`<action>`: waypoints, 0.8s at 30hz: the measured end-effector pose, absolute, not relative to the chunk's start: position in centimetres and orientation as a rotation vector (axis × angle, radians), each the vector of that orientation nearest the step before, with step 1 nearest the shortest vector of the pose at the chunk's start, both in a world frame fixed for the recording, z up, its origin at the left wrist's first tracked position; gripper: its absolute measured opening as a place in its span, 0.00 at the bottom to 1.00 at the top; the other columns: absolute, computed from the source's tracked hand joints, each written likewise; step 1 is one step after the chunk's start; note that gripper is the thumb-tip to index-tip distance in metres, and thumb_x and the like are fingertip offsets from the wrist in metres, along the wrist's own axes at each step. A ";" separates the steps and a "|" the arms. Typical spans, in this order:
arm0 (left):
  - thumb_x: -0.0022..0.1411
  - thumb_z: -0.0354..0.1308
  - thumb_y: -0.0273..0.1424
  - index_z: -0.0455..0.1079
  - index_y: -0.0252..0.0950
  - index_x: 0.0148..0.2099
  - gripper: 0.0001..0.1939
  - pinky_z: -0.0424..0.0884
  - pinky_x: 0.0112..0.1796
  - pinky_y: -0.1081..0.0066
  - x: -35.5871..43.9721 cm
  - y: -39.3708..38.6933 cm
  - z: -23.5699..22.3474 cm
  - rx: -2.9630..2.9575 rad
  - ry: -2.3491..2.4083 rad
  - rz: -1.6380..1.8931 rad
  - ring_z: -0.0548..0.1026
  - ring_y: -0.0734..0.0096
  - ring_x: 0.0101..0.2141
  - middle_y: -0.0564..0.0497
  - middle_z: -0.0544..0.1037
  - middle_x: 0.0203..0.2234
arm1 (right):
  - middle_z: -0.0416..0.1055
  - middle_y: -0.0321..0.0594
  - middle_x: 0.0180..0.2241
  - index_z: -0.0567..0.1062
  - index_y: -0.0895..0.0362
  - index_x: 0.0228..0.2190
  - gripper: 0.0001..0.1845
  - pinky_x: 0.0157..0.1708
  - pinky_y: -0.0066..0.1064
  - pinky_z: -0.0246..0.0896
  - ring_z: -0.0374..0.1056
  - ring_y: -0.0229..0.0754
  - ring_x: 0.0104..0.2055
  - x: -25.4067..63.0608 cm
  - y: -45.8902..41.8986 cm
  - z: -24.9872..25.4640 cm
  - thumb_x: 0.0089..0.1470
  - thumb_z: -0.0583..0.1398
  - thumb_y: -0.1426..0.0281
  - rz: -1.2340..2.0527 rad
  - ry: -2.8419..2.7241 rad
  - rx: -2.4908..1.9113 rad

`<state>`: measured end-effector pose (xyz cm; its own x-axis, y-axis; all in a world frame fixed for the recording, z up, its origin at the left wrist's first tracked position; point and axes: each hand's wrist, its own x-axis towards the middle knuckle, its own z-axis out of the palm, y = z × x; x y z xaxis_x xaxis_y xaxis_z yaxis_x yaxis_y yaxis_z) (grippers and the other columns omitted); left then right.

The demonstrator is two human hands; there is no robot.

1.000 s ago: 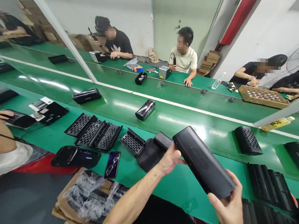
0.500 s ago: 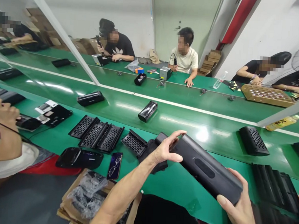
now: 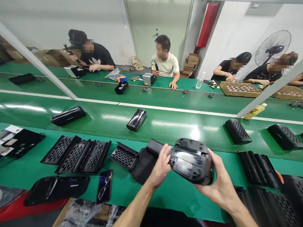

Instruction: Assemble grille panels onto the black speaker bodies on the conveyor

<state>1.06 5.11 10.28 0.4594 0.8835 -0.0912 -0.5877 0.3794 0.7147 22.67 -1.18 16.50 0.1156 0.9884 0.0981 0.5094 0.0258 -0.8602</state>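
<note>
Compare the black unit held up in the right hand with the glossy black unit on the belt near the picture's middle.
The held unit is up in the right hand above the table; the belt unit lies on the green belt, untouched. The held unit turns a face with small holes and recesses to the camera; the belt unit shows a smooth, glossy side. Both are black with rounded edges.

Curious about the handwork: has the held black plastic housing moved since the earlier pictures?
Yes: the black plastic housing turned end-on; its right edge moved left, away from the right-hand panels.
</note>
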 end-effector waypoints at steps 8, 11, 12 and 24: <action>0.48 0.78 0.45 0.58 0.40 0.75 0.56 0.59 0.67 0.47 -1.9 5.8 13.3 1.232 0.683 1.003 0.65 0.34 0.65 0.38 0.67 0.66 | 0.65 0.52 0.65 0.53 0.43 0.74 0.54 0.65 0.68 0.52 0.62 0.69 0.67 24.9 -0.9 16.9 0.53 0.69 0.66 0.239 -2.175 -1.635; 0.49 0.74 0.53 0.56 0.39 0.74 0.57 0.65 0.62 0.49 -2.0 5.1 11.8 1.188 0.702 1.061 0.69 0.37 0.62 0.39 0.71 0.62 | 0.53 0.48 0.74 0.47 0.42 0.76 0.61 0.70 0.67 0.46 0.49 0.71 0.75 26.7 -2.2 15.2 0.52 0.72 0.53 0.458 -1.941 -1.657; 0.49 0.73 0.56 0.55 0.39 0.74 0.58 0.66 0.62 0.49 -2.2 4.9 11.3 1.176 0.711 1.068 0.70 0.37 0.61 0.39 0.71 0.62 | 0.49 0.48 0.76 0.45 0.42 0.76 0.62 0.70 0.65 0.49 0.47 0.71 0.76 27.3 -2.8 14.5 0.53 0.71 0.48 0.593 -1.804 -1.661; 0.60 0.63 0.56 0.61 0.37 0.71 0.45 0.62 0.64 0.51 -2.6 6.0 10.1 1.478 0.854 1.014 0.67 0.40 0.63 0.39 0.68 0.65 | 0.63 0.48 0.68 0.62 0.46 0.68 0.52 0.56 0.43 0.71 0.68 0.61 0.63 26.5 -5.5 10.5 0.48 0.73 0.47 1.020 -1.089 -1.474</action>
